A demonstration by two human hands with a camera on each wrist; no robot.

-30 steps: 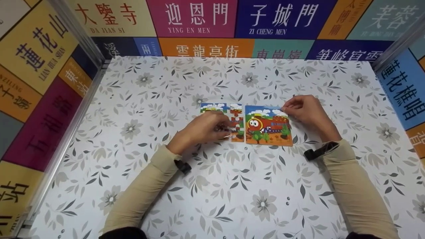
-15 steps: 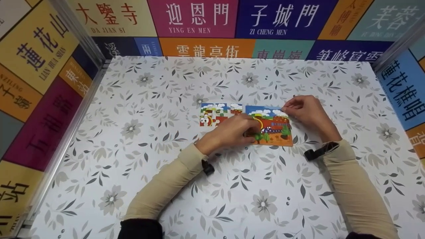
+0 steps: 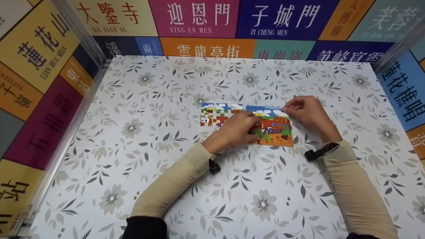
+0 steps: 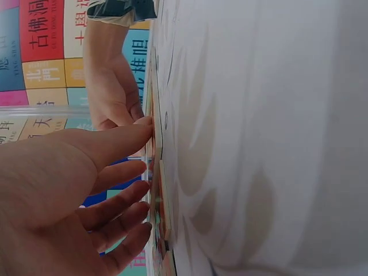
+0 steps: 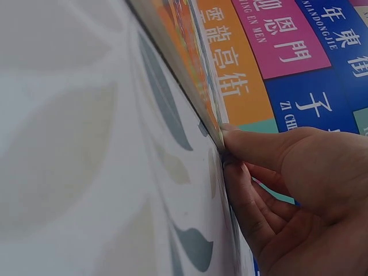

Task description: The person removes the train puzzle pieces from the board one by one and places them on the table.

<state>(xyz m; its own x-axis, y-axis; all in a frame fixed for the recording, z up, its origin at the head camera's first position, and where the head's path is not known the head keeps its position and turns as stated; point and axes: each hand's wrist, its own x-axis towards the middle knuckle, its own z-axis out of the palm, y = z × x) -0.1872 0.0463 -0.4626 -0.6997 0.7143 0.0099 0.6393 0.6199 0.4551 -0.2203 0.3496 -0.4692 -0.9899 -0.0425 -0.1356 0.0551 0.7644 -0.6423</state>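
Observation:
A square train picture board (image 3: pixel 277 132) lies flat on the table, its left part covered by my left hand (image 3: pixel 235 129). In the left wrist view, that hand's thumb (image 4: pixel 135 135) rests on the board and the fingers extend loosely over it. My right hand (image 3: pixel 305 108) pinches the board's far right corner between thumb and index finger; the right wrist view shows the thumb (image 5: pixel 247 141) on its top face. Just left of the board, jigsaw pieces (image 3: pixel 212 111) form a partly joined train picture. The lower part of the jigsaw is hidden behind my left hand.
A white tabletop (image 3: pixel 166 205) with grey flowers and leaves spreads around the pieces. Panels with large coloured lettering (image 3: pixel 199 20) stand along the back and both sides. Black straps (image 3: pixel 318 152) circle the wrists.
My left hand has moved right, from over the jigsaw to the left part of the picture board. My right hand has stayed at the board's corner.

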